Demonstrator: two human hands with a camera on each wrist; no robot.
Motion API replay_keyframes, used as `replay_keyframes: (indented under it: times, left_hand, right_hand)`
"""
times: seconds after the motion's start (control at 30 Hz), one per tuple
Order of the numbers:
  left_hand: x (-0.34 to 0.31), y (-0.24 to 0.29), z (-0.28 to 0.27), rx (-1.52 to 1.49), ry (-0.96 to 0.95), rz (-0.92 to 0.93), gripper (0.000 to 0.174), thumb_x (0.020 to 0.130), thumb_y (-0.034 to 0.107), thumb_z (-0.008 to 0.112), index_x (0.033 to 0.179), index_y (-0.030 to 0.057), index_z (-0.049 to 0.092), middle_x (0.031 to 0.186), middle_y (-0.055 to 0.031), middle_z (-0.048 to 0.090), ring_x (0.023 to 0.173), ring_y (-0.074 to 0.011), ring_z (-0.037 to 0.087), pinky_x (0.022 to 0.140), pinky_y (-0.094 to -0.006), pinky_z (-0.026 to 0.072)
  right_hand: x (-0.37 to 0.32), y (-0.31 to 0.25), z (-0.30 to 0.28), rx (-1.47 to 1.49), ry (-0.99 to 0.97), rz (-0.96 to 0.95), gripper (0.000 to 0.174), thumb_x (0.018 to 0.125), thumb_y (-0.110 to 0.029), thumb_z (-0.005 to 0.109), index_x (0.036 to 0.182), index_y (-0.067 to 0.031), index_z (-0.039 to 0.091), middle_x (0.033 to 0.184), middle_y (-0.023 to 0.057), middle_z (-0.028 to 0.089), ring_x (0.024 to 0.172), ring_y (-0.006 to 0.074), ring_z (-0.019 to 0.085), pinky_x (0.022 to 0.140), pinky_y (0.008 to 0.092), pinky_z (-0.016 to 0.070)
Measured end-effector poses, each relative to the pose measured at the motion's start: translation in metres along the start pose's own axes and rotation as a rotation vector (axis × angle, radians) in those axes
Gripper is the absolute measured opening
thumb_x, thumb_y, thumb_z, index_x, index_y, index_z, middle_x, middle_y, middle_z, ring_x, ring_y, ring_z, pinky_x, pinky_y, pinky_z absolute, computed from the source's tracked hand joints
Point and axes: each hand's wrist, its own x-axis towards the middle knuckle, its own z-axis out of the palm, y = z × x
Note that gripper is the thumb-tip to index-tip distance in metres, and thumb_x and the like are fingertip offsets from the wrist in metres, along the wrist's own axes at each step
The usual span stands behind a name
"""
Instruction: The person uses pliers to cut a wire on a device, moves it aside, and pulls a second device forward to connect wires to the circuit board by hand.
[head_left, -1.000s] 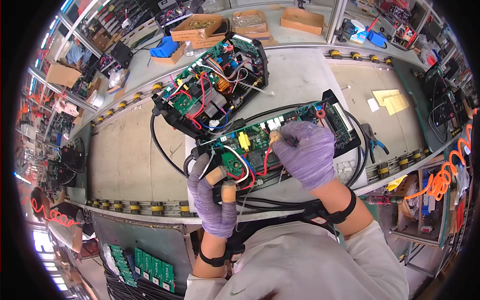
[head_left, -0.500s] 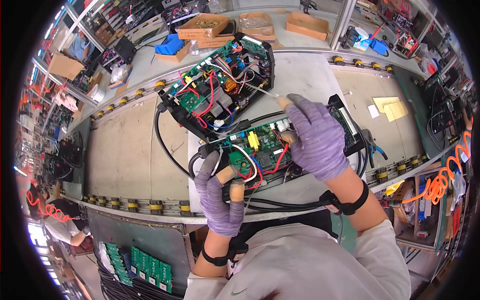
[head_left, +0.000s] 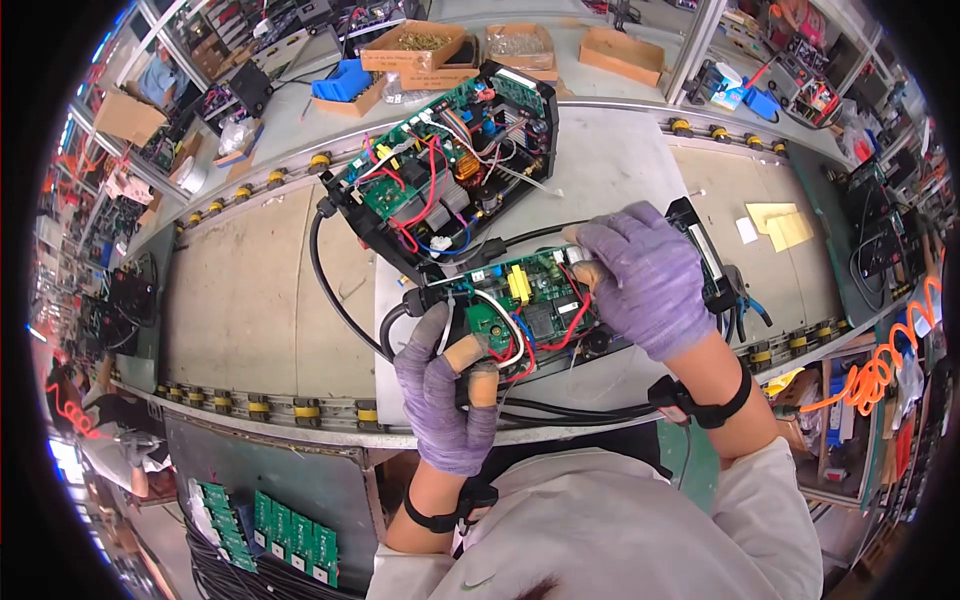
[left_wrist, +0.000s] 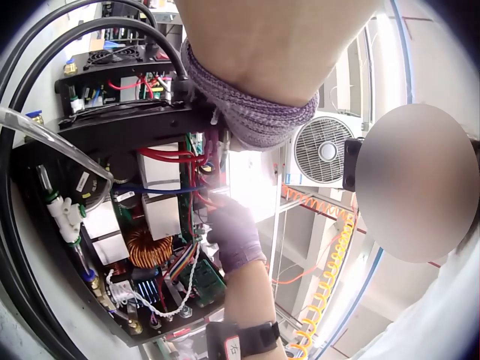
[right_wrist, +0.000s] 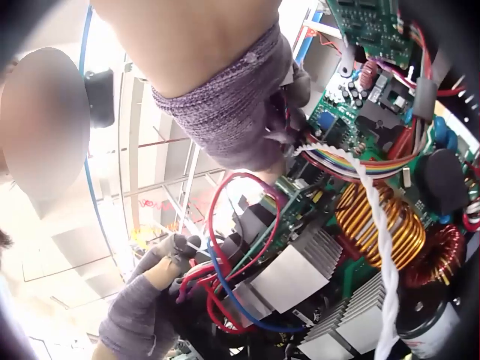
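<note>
On the white board lies an opened black machine housing with a green circuit board (head_left: 540, 300), a yellow transformer, and red, white and blue wires. My left hand (head_left: 448, 395), in a purple knit glove with tan fingertips, is at its left end by the black cables, fingers curled around a thin white strip (head_left: 446, 332). My right hand (head_left: 650, 285), gloved alike, has bent fingers over the board's upper edge by white connectors. In the right wrist view, a rainbow ribbon cable (right_wrist: 337, 161) and white twisted wire (right_wrist: 379, 225) run up to it; I cannot tell whether it pinches them.
A second opened machine (head_left: 455, 160) stands behind, wires exposed. Pliers (head_left: 742, 295) lie right of the near housing. Cardboard boxes (head_left: 415, 48) of small parts and a blue bin (head_left: 343, 80) stand at the back. Roller rails (head_left: 305, 410) edge the bench; green boards (head_left: 295, 540) lie lower left.
My right hand left the white connectors, stretched its index finger toward the rear machine's white lead, then came back with fingers bent over the board. My left hand stayed at the housing's left end.
</note>
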Motion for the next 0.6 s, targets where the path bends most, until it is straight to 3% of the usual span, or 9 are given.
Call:
replay_keyframes:
  times: [0.13,0.3,0.4,0.53,0.6]
  left_hand:
    - [-0.002,-0.002,0.000,-0.005,0.005,-0.016,0.029,0.085,0.014,0.067,0.113,0.0082,0.062,0.134,-0.0218,0.049,0.118,-0.0361,0.050,0.099,-0.0412,0.0415]
    - [-0.004,-0.002,0.003,-0.011,0.031,-0.035,0.027,0.084,0.013,0.067,0.110,0.0077,0.063,0.134,-0.0217,0.050,0.119,-0.0355,0.050,0.098,-0.0407,0.0419]
    - [-0.004,-0.001,0.004,0.005,0.036,-0.025,0.027,0.084,0.013,0.066,0.110,0.0078,0.063,0.134,-0.0218,0.049,0.119,-0.0358,0.050,0.099,-0.0408,0.0420]
    - [-0.003,-0.001,0.002,0.009,0.028,-0.007,0.025,0.087,0.016,0.064,0.110,0.0072,0.063,0.134,-0.0226,0.049,0.120,-0.0355,0.050,0.098,-0.0412,0.0428]
    - [-0.002,0.000,0.003,-0.007,0.030,-0.013,0.025,0.088,0.017,0.064,0.110,0.0069,0.064,0.134,-0.0228,0.049,0.120,-0.0354,0.050,0.099,-0.0413,0.0428]
  right_hand:
    - [-0.020,-0.004,-0.021,-0.050,0.092,0.089,0.034,0.075,-0.013,0.070,0.108,-0.0081,0.065,0.099,0.0101,0.066,0.093,0.0298,0.060,0.079,0.0404,0.0510]
    - [-0.050,0.002,-0.029,-0.004,-0.040,0.130,0.026,0.075,-0.014,0.069,0.100,-0.0083,0.065,0.091,0.0119,0.065,0.081,0.0290,0.062,0.068,0.0400,0.0512]
    - [-0.052,-0.005,-0.025,-0.109,-0.151,0.160,0.020,0.075,-0.015,0.073,0.093,-0.0072,0.068,0.082,0.0117,0.064,0.078,0.0301,0.062,0.069,0.0406,0.0510]
    - [-0.043,-0.007,-0.029,-0.214,-0.105,0.096,0.020,0.072,-0.013,0.072,0.091,-0.0071,0.067,0.090,0.0125,0.064,0.085,0.0312,0.062,0.073,0.0408,0.0509]
    - [-0.044,-0.004,-0.027,-0.089,-0.115,0.126,0.022,0.073,-0.012,0.070,0.094,-0.0058,0.066,0.085,0.0132,0.064,0.077,0.0307,0.063,0.069,0.0400,0.0518]
